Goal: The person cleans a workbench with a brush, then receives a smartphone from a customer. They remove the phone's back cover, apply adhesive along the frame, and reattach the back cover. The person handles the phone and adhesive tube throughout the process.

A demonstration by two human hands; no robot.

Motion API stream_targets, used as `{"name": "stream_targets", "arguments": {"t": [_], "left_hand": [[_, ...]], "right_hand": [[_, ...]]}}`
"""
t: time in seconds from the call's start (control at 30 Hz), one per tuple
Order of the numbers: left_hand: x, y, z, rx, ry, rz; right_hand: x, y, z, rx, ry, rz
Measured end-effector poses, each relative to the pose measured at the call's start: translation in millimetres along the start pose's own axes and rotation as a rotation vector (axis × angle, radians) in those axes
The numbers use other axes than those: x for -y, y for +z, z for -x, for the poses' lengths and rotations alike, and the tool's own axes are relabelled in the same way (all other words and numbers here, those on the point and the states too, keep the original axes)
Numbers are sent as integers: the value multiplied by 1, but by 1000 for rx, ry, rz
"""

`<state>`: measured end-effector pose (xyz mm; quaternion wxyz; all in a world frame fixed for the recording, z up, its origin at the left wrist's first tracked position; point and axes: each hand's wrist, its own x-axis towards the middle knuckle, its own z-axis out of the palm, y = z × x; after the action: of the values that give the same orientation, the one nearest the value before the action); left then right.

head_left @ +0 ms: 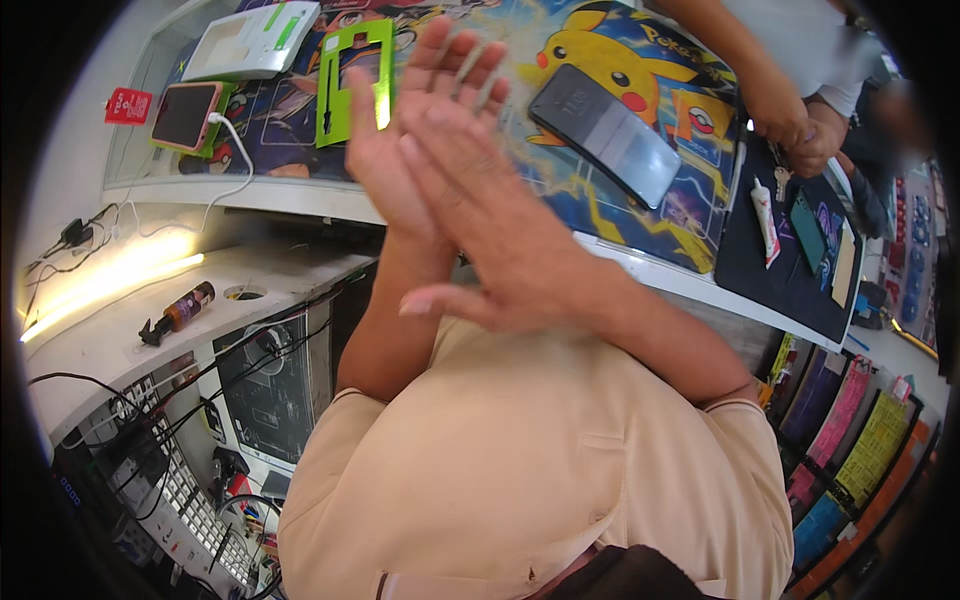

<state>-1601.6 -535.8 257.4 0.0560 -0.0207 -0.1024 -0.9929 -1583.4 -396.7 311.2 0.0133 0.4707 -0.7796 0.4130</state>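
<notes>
My left hand (393,185) is raised near the front edge of the mat-covered counter (300,188), palm turned upward, fingers apart and slightly curved. My right hand (500,235) lies across that palm with its fingers outstretched and thumb spread. The two hands touch; I see no object in either. To their right a dark phone (604,135) with a lit screen rests on the printed mat (690,240). Behind and left of them is a bright green plastic frame (338,85). Farther left, a pink-edged phone (185,116) with a white cable plugged in sits on a green holder.
A white case (250,40) stands back left. A bottle (183,314) lies on a lower shelf among cables. Another person's hands (800,135) hold keys above a dark mat (745,290) bearing a white tube (766,220) and a teal phone (808,230). Colourful packs (820,430) stand lower right.
</notes>
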Motion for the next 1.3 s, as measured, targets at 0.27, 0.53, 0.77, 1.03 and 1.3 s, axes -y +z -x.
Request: {"name": "stream_targets", "arguments": {"t": [0.27,0.53,0.77,1.03,1.3], "left_hand": [[-15,13,9,-208,265,-640],[28,10,22,-132,128,-759],[39,13,25,-164,87,-783],[67,26,27,-220,100,-840],[117,42,-14,-159,-133,-519]], "right_hand": [[-60,-90,64,-130,346,321],[-73,-98,72,56,483,469],[-95,-106,62,83,627,122],[-85,-122,49,-29,819,-152],[-60,-92,47,-258,306,423]]}}
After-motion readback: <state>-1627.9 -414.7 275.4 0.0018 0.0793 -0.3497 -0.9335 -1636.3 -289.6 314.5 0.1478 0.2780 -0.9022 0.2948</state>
